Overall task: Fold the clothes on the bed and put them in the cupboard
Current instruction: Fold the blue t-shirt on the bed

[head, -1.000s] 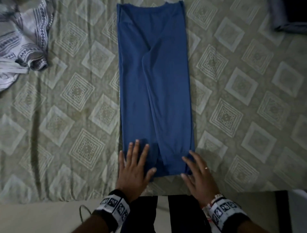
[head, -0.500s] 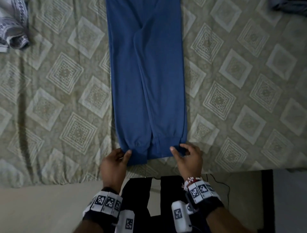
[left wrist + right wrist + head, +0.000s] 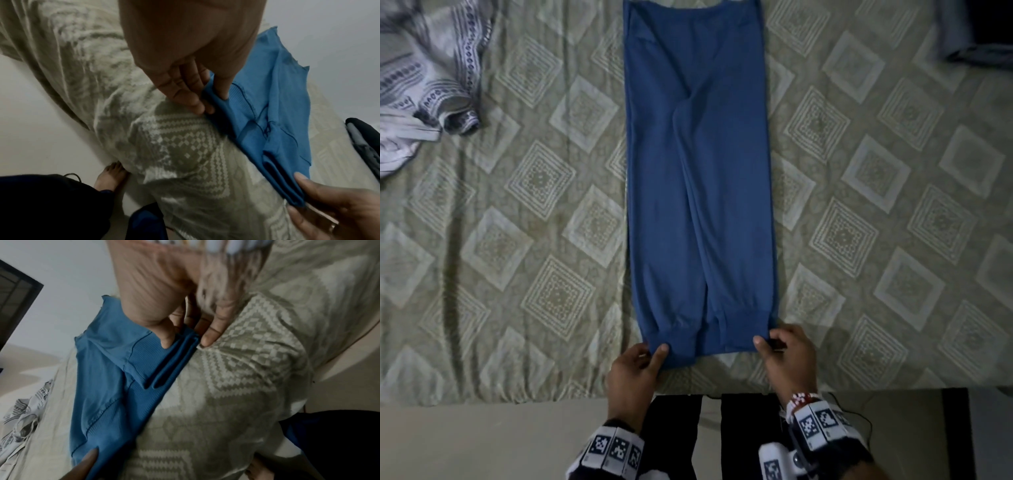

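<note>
- Two hands at the near hem of the blue trousers (image 3: 700, 178): left hand (image 3: 635, 368) pinching the left cuff corner, thumb on top and fingers beneath; right hand (image 3: 789, 353) pinching the right cuff corner the same way.
- Changed within the last second: palms no longer pressed flat on the cloth to smooth it, fingers now curled round the cuff edges.
- Seen from the wrist views: cuff layers stacked and caught between thumb and fingers on each side, lifted a little off the bed (image 3: 517, 240).
- Trousers laid lengthwise down the middle of the patterned bedspread, folded leg upon leg, waistband at the far edge of view, cuffs nearest the person.
- Judged from that grip: smoothing finished, next step likely to carry the cuffs up toward the waistband for a half fold.
- Still to fold: a grey-and-white patterned garment (image 3: 424, 78) crumpled at the far left of the bed, well apart from the trousers.
- No cupboard in view; putting away not yet begun.
</note>
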